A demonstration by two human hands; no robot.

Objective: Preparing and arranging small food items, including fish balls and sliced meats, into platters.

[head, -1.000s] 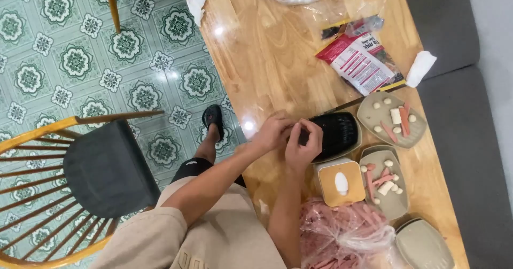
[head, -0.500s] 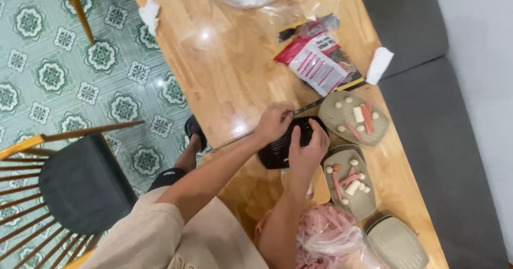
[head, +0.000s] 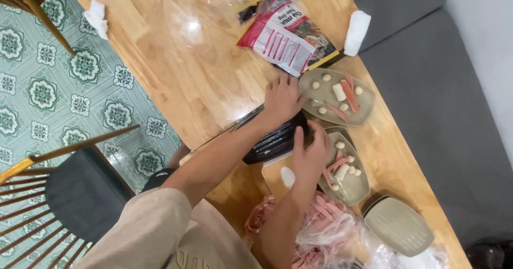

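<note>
The person leans over a long wooden table (head: 176,66) and has both hands on a stack of black trays (head: 275,141) that sits near the table's edge, between the body and a row of grey-green plates. The left hand (head: 281,99) lies on the far end of the stack, fingers curled down over its rim and pressing against it, just beside an oval plate (head: 363,114) that carries small white balls and pink and white sticks of food. The right hand (head: 311,154) clasps the near end of the stack, the fingers bent around its edge, so the trays are gripped from both ends. Under the right wrist lies a pale square dish (head: 273,181) with one white piece on it, and just to its side a second plate (head: 358,191) holds more white balls and pink strips. Nearer the person, a clear plastic bag (head: 320,229) bulges with pink strips, and beyond it an empty plate (head: 398,226) rests near the table's corner. At the far end of the table a red and white food packet (head: 286,34) lies flat, with a folded white cloth (head: 357,31) just beside it. A dark chair (head: 80,194) with wooden spindles stands on the patterned green floor tiles (head: 48,103).
</note>
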